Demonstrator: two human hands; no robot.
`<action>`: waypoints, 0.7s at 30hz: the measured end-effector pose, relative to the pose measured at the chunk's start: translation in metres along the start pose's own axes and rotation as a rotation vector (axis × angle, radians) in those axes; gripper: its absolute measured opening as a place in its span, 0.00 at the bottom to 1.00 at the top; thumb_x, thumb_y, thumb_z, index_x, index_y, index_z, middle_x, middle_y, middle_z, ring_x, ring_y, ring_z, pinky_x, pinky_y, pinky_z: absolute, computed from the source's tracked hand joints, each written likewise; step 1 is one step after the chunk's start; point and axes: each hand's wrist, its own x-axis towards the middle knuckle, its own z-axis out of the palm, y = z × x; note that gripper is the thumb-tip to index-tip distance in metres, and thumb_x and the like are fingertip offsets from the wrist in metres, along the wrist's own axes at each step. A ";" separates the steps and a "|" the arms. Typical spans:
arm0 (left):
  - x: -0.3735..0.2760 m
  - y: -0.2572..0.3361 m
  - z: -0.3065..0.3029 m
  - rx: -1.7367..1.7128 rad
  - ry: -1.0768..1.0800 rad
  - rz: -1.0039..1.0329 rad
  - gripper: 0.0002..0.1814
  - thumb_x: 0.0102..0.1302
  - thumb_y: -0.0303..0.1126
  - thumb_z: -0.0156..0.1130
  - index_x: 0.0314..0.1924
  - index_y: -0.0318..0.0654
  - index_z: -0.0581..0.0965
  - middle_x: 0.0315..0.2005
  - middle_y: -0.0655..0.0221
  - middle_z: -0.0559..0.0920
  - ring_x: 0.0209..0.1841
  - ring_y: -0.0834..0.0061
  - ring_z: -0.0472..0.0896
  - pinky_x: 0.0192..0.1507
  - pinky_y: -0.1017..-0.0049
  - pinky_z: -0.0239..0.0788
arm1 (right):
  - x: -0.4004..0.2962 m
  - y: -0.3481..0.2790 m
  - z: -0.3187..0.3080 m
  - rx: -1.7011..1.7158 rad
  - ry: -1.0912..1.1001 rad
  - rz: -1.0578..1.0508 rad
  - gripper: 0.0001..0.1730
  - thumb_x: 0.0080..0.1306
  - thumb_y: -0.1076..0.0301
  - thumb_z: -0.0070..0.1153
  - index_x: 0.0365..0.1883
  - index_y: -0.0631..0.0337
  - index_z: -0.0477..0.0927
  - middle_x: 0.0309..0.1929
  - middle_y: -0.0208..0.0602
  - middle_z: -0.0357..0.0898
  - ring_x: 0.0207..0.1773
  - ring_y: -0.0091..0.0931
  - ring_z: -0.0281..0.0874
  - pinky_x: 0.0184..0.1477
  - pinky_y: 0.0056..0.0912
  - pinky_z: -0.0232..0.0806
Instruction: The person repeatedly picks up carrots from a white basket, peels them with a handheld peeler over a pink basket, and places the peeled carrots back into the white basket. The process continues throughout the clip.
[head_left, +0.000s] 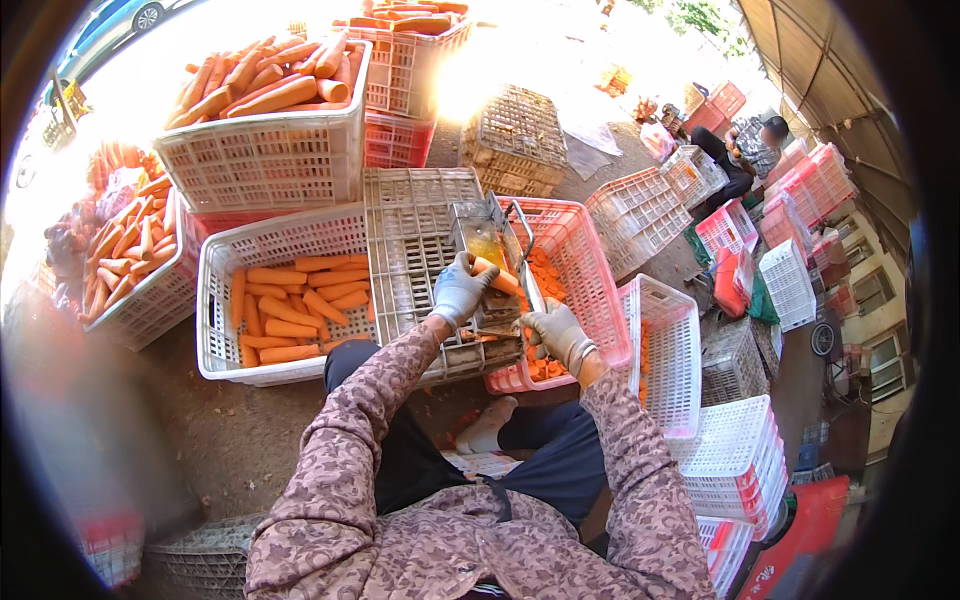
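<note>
My left hand (459, 291), in a grey work glove, is closed around a peeled carrot (502, 280) and holds it against a metal slicing blade (533, 291). My gloved right hand (556, 334) grips the near end of that blade, where its handle is hidden under the fingers. The blade belongs to a metal cutter (480, 217) fixed on an upturned, dirty plastic crate (409, 259). Beneath the blade side, a pink crate (600, 300) holds many cut carrot pieces (546, 367). Left of the cutter, a white crate (217, 322) contains whole peeled carrots (289, 311).
A tall crate (262, 165) heaped with carrots stands behind, and another carrot-filled crate (146, 300) is at far left. White crates (667, 360) and a crate stack (727, 457) flank my right side. A person (750, 150) sits among crates further off.
</note>
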 end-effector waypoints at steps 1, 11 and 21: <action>-0.004 0.005 -0.001 0.094 -0.022 0.028 0.29 0.60 0.49 0.73 0.51 0.34 0.77 0.38 0.58 0.86 0.41 0.66 0.85 0.46 0.68 0.75 | -0.002 -0.004 -0.003 -0.032 0.006 0.007 0.15 0.65 0.63 0.60 0.44 0.63 0.74 0.22 0.35 0.77 0.15 0.26 0.73 0.17 0.31 0.68; 0.015 0.007 -0.002 0.147 -0.038 -0.083 0.28 0.66 0.57 0.64 0.48 0.37 0.73 0.36 0.53 0.86 0.41 0.52 0.85 0.44 0.58 0.74 | 0.001 -0.003 -0.005 -0.166 0.053 0.009 0.18 0.63 0.60 0.59 0.44 0.63 0.73 0.21 0.37 0.79 0.17 0.30 0.78 0.21 0.34 0.70; -0.007 0.005 -0.004 0.117 -0.010 -0.021 0.25 0.66 0.55 0.64 0.43 0.38 0.74 0.34 0.53 0.85 0.41 0.51 0.84 0.45 0.57 0.73 | 0.025 0.068 0.044 -0.525 0.327 -0.068 0.28 0.63 0.47 0.50 0.51 0.61 0.74 0.45 0.66 0.81 0.54 0.58 0.77 0.57 0.56 0.68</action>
